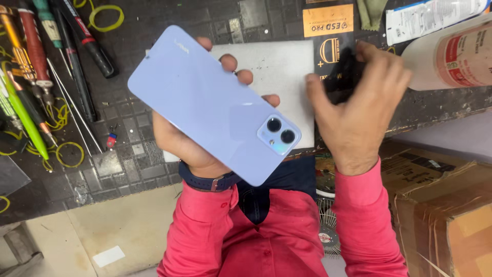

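My left hand [177, 141] holds a pale lilac smartphone [210, 102] back side up, fingertips curling over its far edge; its two round camera lenses sit at the lower right corner. A dark blue watch strap is on that wrist. My right hand [356, 110] hovers to the right of the phone, fingers curled around something small and dark that I cannot make out. Under both hands lies a white rectangular pad [287, 69] on the dark gridded work mat [128, 159].
Screwdrivers and pens [56, 46] lie at the left with yellow rubber bands [105, 15]. A white plastic bottle [451, 56] lies at the top right beside a black and orange packet [328, 31]. Cardboard boxes [441, 210] stand at the lower right.
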